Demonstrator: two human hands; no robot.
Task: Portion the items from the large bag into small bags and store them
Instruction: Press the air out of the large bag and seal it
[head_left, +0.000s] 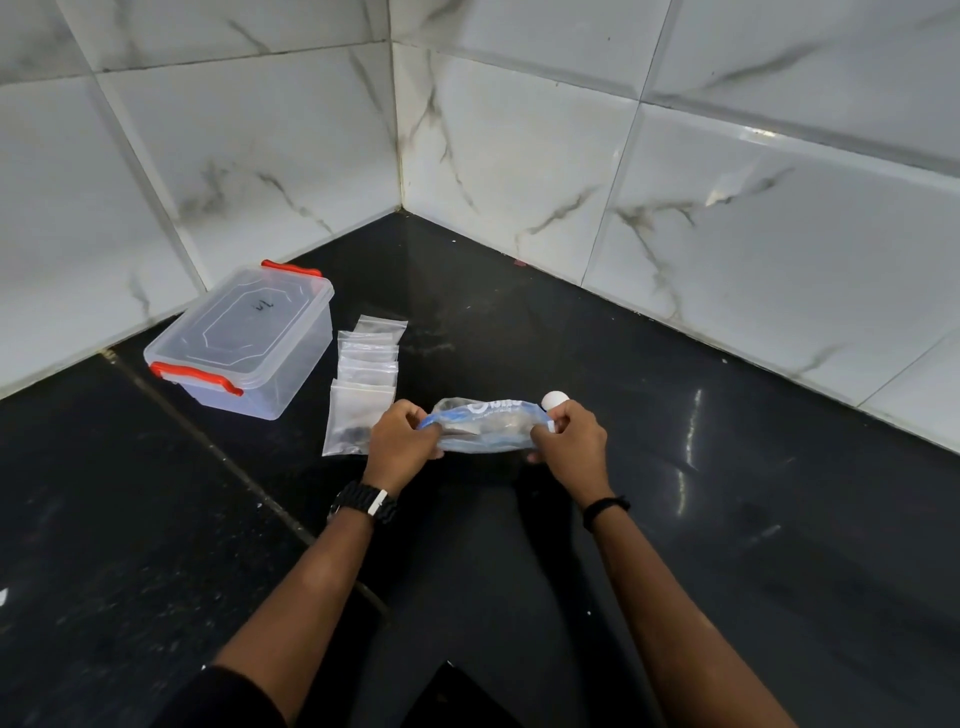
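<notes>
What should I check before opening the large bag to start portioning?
1. Large bag gripped at both ends, left hand and right hand: ok.
2. Bag's seal open: cannot tell.
3. Small bags laid out beside the left hand: ok.
4. Small bags open: cannot tell.
5. Storage box ready to receive: not ok, lid on.
6. White object behind right fingers: cannot tell what it is.

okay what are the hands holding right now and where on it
Both hold the large bag by its top edge: left hand pinches the left end, right hand the right end.
</notes>
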